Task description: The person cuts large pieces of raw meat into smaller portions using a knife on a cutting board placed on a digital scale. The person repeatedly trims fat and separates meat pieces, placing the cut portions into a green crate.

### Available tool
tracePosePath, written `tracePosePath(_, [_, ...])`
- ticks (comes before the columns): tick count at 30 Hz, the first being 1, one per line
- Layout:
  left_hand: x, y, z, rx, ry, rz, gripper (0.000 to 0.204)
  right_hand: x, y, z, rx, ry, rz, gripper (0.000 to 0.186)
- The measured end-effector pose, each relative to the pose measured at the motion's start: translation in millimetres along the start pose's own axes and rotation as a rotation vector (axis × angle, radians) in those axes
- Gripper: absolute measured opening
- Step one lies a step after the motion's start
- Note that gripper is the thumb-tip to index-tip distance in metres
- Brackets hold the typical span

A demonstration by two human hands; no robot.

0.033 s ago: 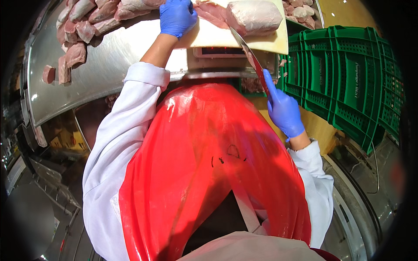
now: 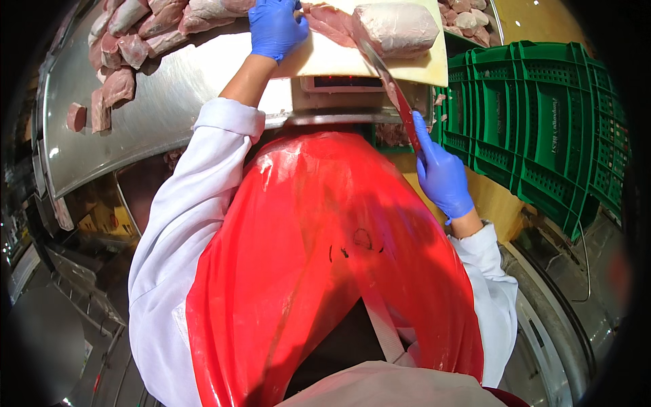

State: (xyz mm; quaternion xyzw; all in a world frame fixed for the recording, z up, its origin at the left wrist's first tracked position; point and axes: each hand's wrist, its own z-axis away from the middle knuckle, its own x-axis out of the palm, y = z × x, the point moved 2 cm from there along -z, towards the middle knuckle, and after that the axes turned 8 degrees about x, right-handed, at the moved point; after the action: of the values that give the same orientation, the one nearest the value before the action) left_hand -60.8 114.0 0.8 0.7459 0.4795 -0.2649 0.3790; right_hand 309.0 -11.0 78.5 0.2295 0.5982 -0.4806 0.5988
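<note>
My left hand (image 2: 277,30), in a blue glove, is closed at the left end of a flattened flap of pink meat (image 2: 330,24) on a white cutting board (image 2: 332,62); part of its grip is hidden. Right of the flap lies a thick, pale, fat-covered piece of meat (image 2: 399,30). A long knife (image 2: 391,87) is held in my right hand (image 2: 444,178), also blue-gloved, with the index finger stretched along it. The far end of its blade rests against the meat where the flap meets the thick piece.
Several cut meat pieces (image 2: 119,85) are heaped on the steel table (image 2: 88,146) at the left. Green plastic crates (image 2: 529,115) stand to the right, close to my knife hand. More meat chunks (image 2: 466,17) sit behind them at the upper right.
The far end of the knife blade has slid slightly up and left along the meat. My left hand has stayed nearly in place.
</note>
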Motion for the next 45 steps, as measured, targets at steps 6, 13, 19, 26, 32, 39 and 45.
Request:
tracePosePath(6, [11, 27, 3, 0.268, -0.121, 0.097, 0.021, 4, -59, -85, 0.007, 0.308, -0.282, 0.078])
tracePosePath(13, [10, 31, 9, 0.215, -0.299, 0.093, 0.028, 32, -103, -144, 0.232, 0.168, 0.115, 0.077])
tracePosePath(19, [-12, -15, -50, -0.166, -0.209, 0.428, 0.015, 29, -103, -55, 0.337, -0.058, 0.176, 0.079])
tracePosePath(26, [17, -104, -59, -0.269, 0.019, 0.929, 0.012, -21, -77, 4, 0.336, 0.382, -0.321, 0.072])
tracePosePath(32, [-57, 55, -101, -0.072, 0.039, 1.240, 0.027, -85, 8, 43, 0.449, 0.772, -0.466, 0.059])
tracePosePath(39, [-17, 253, -148, -0.057, -0.603, 1.157, 0.020, -46, 124, 33, 0.467, 0.851, -0.755, 0.052])
tracePosePath(45, [51, 203, -142, 0.332, -0.299, 0.734, 0.044, 114, 208, 17, 0.860, 0.330, -0.255, 0.045])
